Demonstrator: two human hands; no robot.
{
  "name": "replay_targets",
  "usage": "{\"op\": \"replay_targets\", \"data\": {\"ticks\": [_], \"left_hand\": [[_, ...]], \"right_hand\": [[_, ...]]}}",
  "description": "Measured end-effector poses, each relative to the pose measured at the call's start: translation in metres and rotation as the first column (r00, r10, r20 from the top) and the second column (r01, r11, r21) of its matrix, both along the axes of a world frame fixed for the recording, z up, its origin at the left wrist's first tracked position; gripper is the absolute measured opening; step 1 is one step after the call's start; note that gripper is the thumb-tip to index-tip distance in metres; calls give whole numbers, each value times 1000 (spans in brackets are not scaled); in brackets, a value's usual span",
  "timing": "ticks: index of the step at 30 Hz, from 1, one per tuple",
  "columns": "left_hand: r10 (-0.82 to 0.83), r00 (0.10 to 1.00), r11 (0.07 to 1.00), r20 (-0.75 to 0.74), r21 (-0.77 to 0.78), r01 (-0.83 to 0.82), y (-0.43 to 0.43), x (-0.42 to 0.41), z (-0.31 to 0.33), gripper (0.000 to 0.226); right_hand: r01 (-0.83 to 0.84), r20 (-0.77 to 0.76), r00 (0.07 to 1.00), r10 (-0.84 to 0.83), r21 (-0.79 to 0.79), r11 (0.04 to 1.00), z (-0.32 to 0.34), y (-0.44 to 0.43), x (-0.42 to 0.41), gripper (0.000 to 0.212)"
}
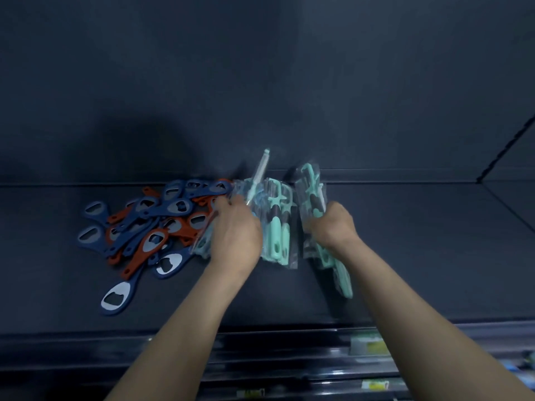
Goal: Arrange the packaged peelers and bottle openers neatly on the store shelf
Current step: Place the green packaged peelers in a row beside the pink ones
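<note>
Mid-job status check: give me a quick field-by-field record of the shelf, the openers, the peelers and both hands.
shelf: dark store shelf, price labels on its front edge
openers: blue and orange-red flat bottle openers, loose jumbled pile at left
peelers: mint-green peelers in clear plastic packets, bunched mid-shelf
left hand: left hand among the leftmost packets; fingers hidden, grip unclear
right hand: right hand grips a separate bunch of packets
progress: neither kind lined up yet
</note>
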State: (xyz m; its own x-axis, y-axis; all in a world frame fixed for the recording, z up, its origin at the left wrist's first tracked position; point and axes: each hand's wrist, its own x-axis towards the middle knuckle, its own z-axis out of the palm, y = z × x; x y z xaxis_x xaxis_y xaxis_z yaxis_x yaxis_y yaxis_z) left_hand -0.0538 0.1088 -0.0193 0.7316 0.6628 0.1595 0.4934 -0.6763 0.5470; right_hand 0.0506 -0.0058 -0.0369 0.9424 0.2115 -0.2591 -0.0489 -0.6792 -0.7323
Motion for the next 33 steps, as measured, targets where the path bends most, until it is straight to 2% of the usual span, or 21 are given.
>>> {"op": "replay_targets", "data": {"ticks": [3,7,8,10,12,16,18,21,23,26,28,30,33], "left_hand": [[-88,990,990,-108,102,99,-21,23,-3,20],[-107,899,980,-425,106,167,-41,43,-14,61],[-87,884,978,-459,130,164,-42,46,-15,62],[-64,873,976,-484,153,157,-42,51,-15,49],[-73,885,985,-460,107,137,-40,54,-15,37],[-93,947,996,-309,-28,88,-34,52,-14,6],[-96,961,988,-258,-146,60,-26,50,-13,15],[-95,982,932,-166,-361,29,-10,45,-7,13],[-84,986,913,-146,-408,17,-1,41,-7,14],[-88,985,937,-151,-347,30,3,37,-7,17],[-96,978,971,-186,-232,51,-2,38,-9,25],[-101,971,991,-217,-113,77,-11,38,-13,23],[-91,937,989,-339,80,124,-22,42,-18,26]], "right_hand": [[11,8,1000,-11,-4,1000,2,-9,9,35],[46,38,998,-44,-46,998,3,-26,21,32],[40,45,998,-38,-42,998,3,-30,23,30],[15,53,999,-14,-20,1000,4,-37,25,27],[-7,60,998,7,7,1000,5,-41,26,24],[-39,79,996,36,30,999,9,-47,26,18],[-42,81,996,39,40,998,9,-48,26,20],[-42,77,996,36,69,997,9,-48,24,23],[-47,81,996,42,72,996,9,-45,22,22],[-52,93,995,46,65,997,9,-41,18,19],[-51,92,995,45,69,996,9,-40,15,18],[-45,97,995,38,67,997,9,-42,12,17],[-21,112,994,13,64,998,9,-45,7,17]]}}
